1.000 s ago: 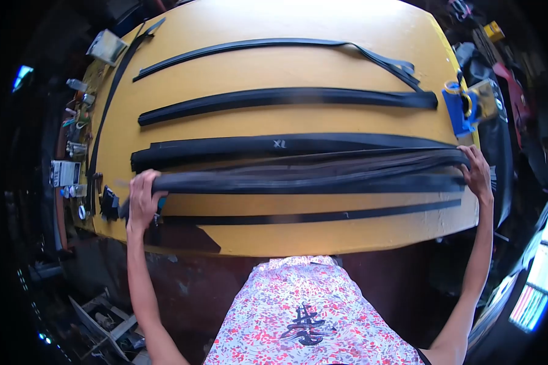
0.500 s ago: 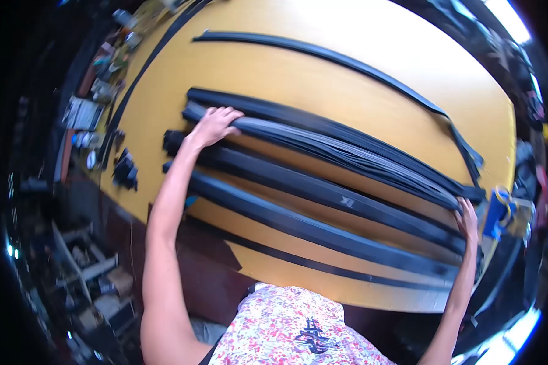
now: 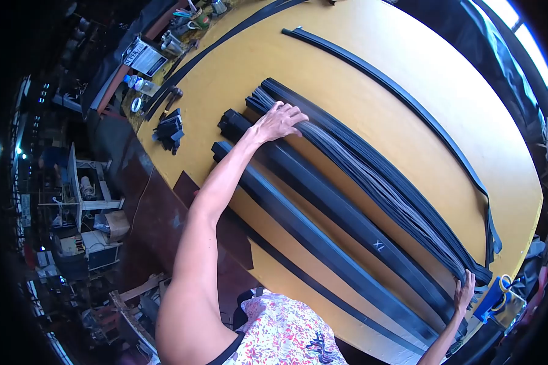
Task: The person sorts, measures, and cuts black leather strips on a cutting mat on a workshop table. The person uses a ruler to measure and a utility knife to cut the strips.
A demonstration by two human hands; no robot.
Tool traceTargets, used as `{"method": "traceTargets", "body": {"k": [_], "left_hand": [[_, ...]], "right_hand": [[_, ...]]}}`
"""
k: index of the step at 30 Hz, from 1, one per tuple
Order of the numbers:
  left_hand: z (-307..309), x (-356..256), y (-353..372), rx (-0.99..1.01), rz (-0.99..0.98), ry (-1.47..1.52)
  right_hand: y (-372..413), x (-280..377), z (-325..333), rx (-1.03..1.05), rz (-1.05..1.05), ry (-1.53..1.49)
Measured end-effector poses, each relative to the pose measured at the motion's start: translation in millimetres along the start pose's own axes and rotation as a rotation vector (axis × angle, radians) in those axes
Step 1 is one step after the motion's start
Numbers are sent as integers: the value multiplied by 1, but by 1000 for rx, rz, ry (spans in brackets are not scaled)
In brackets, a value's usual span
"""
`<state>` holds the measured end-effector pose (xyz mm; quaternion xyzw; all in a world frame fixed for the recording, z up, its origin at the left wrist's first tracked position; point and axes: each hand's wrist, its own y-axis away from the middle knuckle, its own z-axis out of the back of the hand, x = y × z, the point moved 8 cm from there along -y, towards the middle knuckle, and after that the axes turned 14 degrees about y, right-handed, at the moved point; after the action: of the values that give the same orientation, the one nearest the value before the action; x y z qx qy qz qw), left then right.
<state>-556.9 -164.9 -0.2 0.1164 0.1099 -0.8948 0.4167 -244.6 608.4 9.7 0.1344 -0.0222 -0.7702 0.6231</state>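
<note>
A long bundle of thin black strips (image 3: 371, 173), with grey edges showing, lies slantwise on the yellow table. My left hand (image 3: 279, 121) is closed over its far-left end, fingers bent across the strips. At the other end, low on the right, my right hand (image 3: 466, 291) grips the same bundle, part of its hold hidden. Another black bundle (image 3: 323, 112) lies right alongside on the far side. Nearer to me is a wide black stack (image 3: 341, 204) with a chalk-like mark on it, then a further black stack (image 3: 310, 234).
A single black strip (image 3: 396, 88) curves along the far side of the yellow table (image 3: 359, 67). Short black pieces (image 3: 169, 131) lie near its left edge, by a clear bottle (image 3: 141, 85) and a white-labelled can (image 3: 145, 58). A blue tape dispenser (image 3: 492, 301) is at the right corner.
The view has turned, so the table and strips now slope more steeply down to the right. Both hands stay at the ends of the same bundle.
</note>
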Motion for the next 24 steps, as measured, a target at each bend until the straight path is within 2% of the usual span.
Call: {"method": "traceTargets", "body": {"k": [3,7,9,10,13,15,16,18,20,23,24], "left_hand": [[2,0,0,-5,-13,-21],[18,-6,-7,-75,49,124],[30,-17,-9,-109,-30,139],[40,-30,-8,-203,-108,92],[39,-38,-16,-138,-22,114],[13,-7,-4,-70,2,129],[-2,16,8,-50,107,140],[-4,16,9,-48,163,213],[-7,10,6,55,170,57],[-13,13,8,107,214,-15],[-12,12,8,116,229,-23]], "right_hand": [[-1,3,4,3,-11,1],[-2,5,8,-6,-63,-38],[0,3,13,-119,2,-64],[6,1,17,-136,1,-26],[30,-28,29,-208,-46,74],[39,-60,13,-114,-184,208],[45,-72,4,-87,-229,226],[42,-83,1,-5,-281,218],[39,-87,4,6,-316,173],[30,-87,6,-183,-414,139],[28,-75,3,-185,-412,119]]}}
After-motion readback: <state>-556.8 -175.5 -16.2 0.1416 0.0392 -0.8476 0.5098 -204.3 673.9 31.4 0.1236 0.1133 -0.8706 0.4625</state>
